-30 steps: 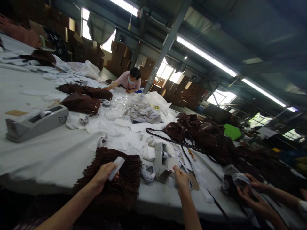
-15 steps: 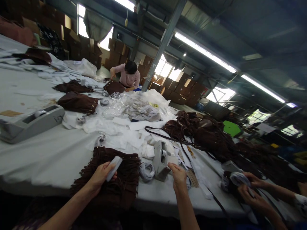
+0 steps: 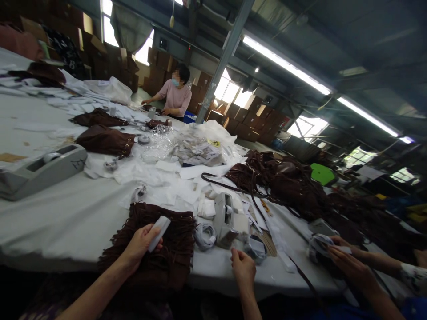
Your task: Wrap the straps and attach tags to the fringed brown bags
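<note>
My left hand (image 3: 142,245) rests on a dark brown fringed bag (image 3: 165,242) at the table's near edge and pinches a small white folded paper strip (image 3: 159,233). My right hand (image 3: 243,268) is closed in a loose fist near the table edge, just in front of a small grey tape dispenser (image 3: 225,219). What its fingers hold, if anything, is too small to see. A crumpled white roll of tape or paper (image 3: 205,234) lies between the bag and the dispenser.
A co-worker's two hands (image 3: 343,260) at the right handle white paper on a brown bag. A large grey tape dispenser (image 3: 40,171) sits at the left. Brown bags (image 3: 287,182), white papers and plastic wrap (image 3: 200,151) cover the table. Another person (image 3: 175,95) stands at the far end.
My right hand has drawn back from the small tape dispenser toward me and closed. My left hand has stayed on the bag. The far person has straightened up.
</note>
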Motion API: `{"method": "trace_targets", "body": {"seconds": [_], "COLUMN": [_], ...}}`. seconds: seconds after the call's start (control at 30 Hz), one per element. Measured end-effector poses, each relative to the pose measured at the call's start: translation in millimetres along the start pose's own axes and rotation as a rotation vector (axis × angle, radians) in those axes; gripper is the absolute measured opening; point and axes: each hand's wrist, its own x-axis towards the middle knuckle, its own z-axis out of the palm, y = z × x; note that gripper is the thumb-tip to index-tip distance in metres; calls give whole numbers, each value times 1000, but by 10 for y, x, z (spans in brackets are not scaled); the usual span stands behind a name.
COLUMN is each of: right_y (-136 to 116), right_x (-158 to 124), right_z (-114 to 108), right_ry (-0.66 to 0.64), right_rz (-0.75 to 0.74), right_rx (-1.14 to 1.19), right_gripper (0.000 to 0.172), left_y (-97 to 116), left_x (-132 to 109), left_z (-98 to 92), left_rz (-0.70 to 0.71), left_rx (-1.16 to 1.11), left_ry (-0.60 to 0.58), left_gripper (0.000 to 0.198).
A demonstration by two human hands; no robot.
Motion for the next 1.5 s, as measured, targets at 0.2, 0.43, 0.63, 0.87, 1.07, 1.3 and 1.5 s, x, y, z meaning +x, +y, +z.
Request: {"method": "trace_targets", "body": {"seconds": [0.2,0.43,0.63,0.87,1.07,1.3,1.5], "right_y": [-418,-1523,-1666,-1709,-1629,-1604,-1597], "right_x": [-350,-758,-754,-847,-765,-741,-718], "right_z": [91,732,1071,1021,1203,1313,1284], "right_ry": [-263,-718,-749,-869,-724,-603,-587], "right_rz": [-197,-487,-488,-357,-391,-417,-504], "right_rx": [91,292,225,387,204,-53,-53], "right_gripper": [47,32,36,37,44,56,60], "left_y": [50,8,-27,-31,11,-29,116], "left_x": [-22,-48,-34,-39,-84,-112,-151], "left_z": [72,73,63,57,68,82,61], "left_rz": [108,271,380,323,377,383,314], "left_rx": [106,251,375,310,339,403,191], "left_ry": [35,78,146,95,137,171,43], "left_gripper": [34,31,23,23,19,11,26]}}
